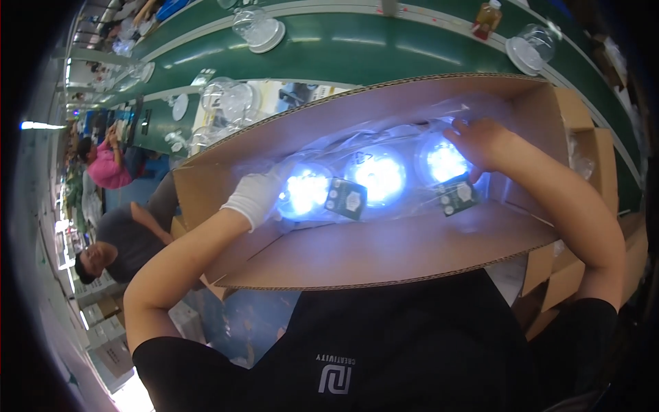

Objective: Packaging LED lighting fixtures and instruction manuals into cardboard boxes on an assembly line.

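Observation:
Three glowing round lamps sit in a row inside an open cardboard box [384, 257]: a left lamp [304, 191], a middle lamp [375, 176] and a right lamp [446, 159]. Clear plastic wraps around them. My left hand [252, 199], in a white glove, closes on the left lamp's outer end; glare blurs its fingertips. At the other end my bare right hand [482, 144] has its fingers curled over the right lamp's edge. A dark green card [345, 198] lies between the left and middle lamps, and another green card [456, 195] lies below the right one.
Beyond the box runs a green conveyor belt [357, 44] carrying a clear dome on a white base [264, 34] and another dome [530, 49]. An amber bottle [487, 19] stands at its far edge. More cardboard [600, 172] flanks the right. People are at the left.

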`<state>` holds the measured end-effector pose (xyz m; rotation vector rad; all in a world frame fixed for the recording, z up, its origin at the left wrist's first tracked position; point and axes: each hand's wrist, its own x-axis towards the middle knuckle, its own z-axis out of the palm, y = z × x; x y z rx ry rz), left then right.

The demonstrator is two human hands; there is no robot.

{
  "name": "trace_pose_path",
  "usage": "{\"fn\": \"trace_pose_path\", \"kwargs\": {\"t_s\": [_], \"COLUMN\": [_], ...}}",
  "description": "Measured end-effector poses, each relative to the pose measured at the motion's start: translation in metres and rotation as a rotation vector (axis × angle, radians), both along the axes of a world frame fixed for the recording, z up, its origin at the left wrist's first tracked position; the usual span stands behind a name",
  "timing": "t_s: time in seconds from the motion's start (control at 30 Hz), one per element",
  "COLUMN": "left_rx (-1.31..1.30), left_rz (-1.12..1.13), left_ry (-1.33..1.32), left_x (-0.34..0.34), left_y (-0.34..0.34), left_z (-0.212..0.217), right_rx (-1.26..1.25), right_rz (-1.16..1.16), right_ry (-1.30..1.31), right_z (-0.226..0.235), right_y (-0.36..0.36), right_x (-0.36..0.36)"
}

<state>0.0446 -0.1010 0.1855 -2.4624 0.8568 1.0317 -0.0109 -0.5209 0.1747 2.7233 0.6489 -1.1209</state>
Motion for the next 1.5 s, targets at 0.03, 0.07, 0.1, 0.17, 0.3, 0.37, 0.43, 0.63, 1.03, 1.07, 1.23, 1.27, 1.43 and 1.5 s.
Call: {"fn": "trace_pose_path", "kwargs": {"t_s": [0.03,0.07,0.1,0.17,0.3,0.37,0.43,0.63,1.03,1.07,1.23,1.27,1.43,1.5], "left_rx": [-0.012,-0.024,-0.037,0.007,-0.026,-0.166,-0.377,-0.9,-1.114,-1.652,-1.727,-1.651,-1.435,-1.301], "left_rz": [-0.01,-0.067,-0.123,-0.083,-0.084,0.097,0.098,0.438,1.286,1.67,1.527,1.49,1.441,1.154], "left_ry": [0.004,-0.072,-0.148,-0.119,-0.232,-0.107,-0.074,-0.441,-0.346,0.018,-0.046,-0.034,0.143,0.208], "left_x": [-0.001,-0.002,-0.003,-0.006,-0.018,-0.025,-0.03,-0.102,-0.218,-0.207,-0.219,-0.215,-0.2,-0.186], "left_y": [0.007,0.011,0.012,-0.002,-0.018,-0.014,-0.009,0.084,0.188,0.118,0.119,0.119,0.175,0.222], "left_z": [-0.002,-0.004,-0.01,-0.002,0.049,0.085,0.116,0.138,-0.145,-0.121,-0.174,-0.163,-0.164,-0.207], "right_rx": [-0.008,-0.019,-0.016,0.001,0.304,0.444,0.486,0.694,0.739,0.723,0.718,0.686,0.631,0.516], "right_rz": [-0.003,-0.012,-0.014,-0.094,-0.117,-0.071,0.005,-0.088,0.061,0.08,0.138,0.126,0.205,0.407], "right_ry": [0.003,0.002,0.025,0.169,-0.105,-0.341,-0.46,-0.46,-1.232,-1.299,-1.508,-1.496,-1.533,-1.795], "right_z": [0.001,0.002,-0.005,0.017,0.087,0.122,0.143,0.093,0.06,0.061,0.112,0.126,0.208,0.246], "right_y": [0.0,-0.006,-0.015,-0.018,-0.005,0.009,0.014,0.054,0.111,0.105,0.13,0.137,0.162,0.154], "right_x": [0.0,-0.001,0.001,0.006,-0.015,-0.049,-0.098,-0.167,-0.13,-0.122,-0.078,-0.076,-0.048,-0.034]}}
